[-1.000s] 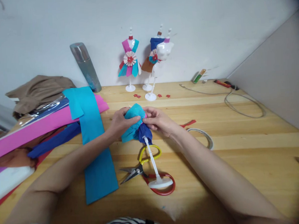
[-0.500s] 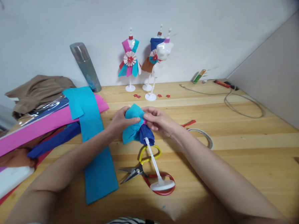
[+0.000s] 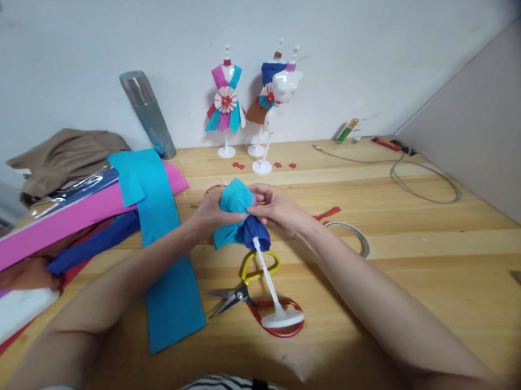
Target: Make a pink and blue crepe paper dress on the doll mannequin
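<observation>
Between my hands lies a small white mannequin (image 3: 267,276), tilted with its round base towards me, dressed in crepe paper. A light-blue paper piece (image 3: 234,197) wraps its upper part and a dark-blue paper skirt (image 3: 256,232) its lower part, with a bit of pink at the waist. My left hand (image 3: 211,214) is closed on the light-blue paper, thumb across it. The fingers of my right hand (image 3: 272,207) pinch at the waist, beside the pink. Under the stand lie scissors (image 3: 241,296) with one yellow and one red handle.
Dressed mannequins (image 3: 226,98) and a bare one (image 3: 286,86) stand at the wall, near small red flowers (image 3: 238,165). A light-blue paper strip (image 3: 174,304), pink paper (image 3: 69,220) and a bottle (image 3: 149,113) are left. Tape roll (image 3: 363,242) and cable (image 3: 430,195) lie right.
My left thumb has slid down towards the waist, and my right fingers have shifted slightly there too. More of a red-edged ring behind my left hand shows.
</observation>
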`<state>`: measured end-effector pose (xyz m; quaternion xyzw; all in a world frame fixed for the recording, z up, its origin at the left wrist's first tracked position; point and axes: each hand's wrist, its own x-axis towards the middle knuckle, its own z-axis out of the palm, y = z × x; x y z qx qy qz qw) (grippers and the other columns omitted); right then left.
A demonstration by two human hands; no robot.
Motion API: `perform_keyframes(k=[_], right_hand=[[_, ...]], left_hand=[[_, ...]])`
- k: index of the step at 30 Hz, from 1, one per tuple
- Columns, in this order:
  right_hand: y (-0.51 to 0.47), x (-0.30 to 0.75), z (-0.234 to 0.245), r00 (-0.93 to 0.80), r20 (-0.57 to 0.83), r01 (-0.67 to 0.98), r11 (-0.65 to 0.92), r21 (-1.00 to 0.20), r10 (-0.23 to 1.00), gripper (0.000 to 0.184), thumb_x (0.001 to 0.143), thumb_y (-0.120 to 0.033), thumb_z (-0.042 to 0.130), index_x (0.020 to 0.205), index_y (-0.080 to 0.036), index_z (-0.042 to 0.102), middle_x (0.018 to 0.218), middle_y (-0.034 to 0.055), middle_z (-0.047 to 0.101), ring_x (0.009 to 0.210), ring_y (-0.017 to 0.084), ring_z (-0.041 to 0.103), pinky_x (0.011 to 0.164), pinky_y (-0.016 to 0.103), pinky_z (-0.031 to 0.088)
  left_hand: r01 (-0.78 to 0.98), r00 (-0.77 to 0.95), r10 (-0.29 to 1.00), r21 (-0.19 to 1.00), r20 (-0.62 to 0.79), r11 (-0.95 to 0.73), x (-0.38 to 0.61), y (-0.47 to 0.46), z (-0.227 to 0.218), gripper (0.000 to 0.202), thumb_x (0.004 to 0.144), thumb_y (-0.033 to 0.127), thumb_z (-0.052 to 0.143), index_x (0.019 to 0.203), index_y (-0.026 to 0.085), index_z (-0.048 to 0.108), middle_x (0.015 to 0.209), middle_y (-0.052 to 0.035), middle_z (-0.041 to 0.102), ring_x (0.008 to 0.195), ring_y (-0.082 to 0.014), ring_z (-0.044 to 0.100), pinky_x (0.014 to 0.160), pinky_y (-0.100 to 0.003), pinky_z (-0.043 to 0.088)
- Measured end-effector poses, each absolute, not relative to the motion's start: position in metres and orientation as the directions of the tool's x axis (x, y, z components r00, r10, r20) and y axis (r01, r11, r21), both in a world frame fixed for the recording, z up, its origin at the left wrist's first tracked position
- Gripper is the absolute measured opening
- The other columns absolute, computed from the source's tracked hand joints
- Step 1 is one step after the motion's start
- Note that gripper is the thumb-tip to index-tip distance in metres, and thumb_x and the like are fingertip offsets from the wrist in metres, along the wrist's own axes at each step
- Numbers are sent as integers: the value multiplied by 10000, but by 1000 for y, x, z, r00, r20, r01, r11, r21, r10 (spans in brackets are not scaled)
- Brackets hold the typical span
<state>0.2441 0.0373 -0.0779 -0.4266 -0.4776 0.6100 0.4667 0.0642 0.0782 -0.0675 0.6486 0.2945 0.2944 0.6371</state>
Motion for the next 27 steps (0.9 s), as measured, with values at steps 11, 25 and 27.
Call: perform_keyframes(k=[11,25,27], right_hand=[[40,249,-81,-136,-82,-145,-102,-984,987,397,627,-241,769,1001,-177,653,620,-63,598,413,51,456,417,202,282],[40,251,-71,-14,-63,-80,-63,-995,998,247,643,-291,737,849,-175,666,560,-39,594,403,67,427,412,235,258],[38,254,-64,36,-49,27,-50,-998,998,185,637,-272,734,772,-176,652,568,-25,599,409,75,433,418,248,290]], left_hand=[[80,557,830,993,25,-84,60,80,-75,262,603,294,844,772,156,700,758,-35,689,742,-176,638,708,-286,520],[-67,537,838,985,-96,156,64,76,-77,353,596,437,872,753,170,701,749,-40,685,670,-148,612,636,-275,525],[-84,535,836,977,-122,196,65,76,-78,382,602,476,861,757,163,704,747,-38,685,665,-144,611,626,-269,525]])
